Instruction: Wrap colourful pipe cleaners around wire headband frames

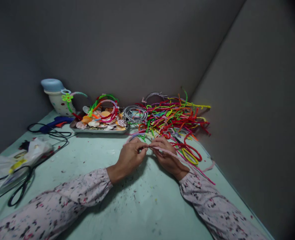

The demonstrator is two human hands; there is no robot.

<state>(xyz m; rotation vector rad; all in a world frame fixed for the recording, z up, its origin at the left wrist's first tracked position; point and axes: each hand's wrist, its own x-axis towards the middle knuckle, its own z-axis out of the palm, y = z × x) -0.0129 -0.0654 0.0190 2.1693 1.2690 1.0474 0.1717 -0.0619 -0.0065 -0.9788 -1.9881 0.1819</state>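
My left hand (pixel 132 156) and my right hand (pixel 167 156) meet fingertip to fingertip over the middle of the table. The right fingers are closed on a pale pink pipe cleaner (pixel 167 152), which trails back over that hand toward the right. Thumb and forefinger of the left hand are pinched together at its near end; what lies between them is too small to make out. Just behind the hands arches a band wrapped in pale purple, blue and cream (pixel 138 135), partly hidden by the fingers.
A metal tray (pixel 99 132) holds shells and coloured headbands. Beside it lie a coil of grey wire (pixel 134 114) and a heap of pipe cleaners (pixel 177 115). A blue-lidded container (pixel 59 98), black cable (pixel 62 146) and plastic bag (pixel 34 150) are at left; scissors (pixel 176 138) lie right.
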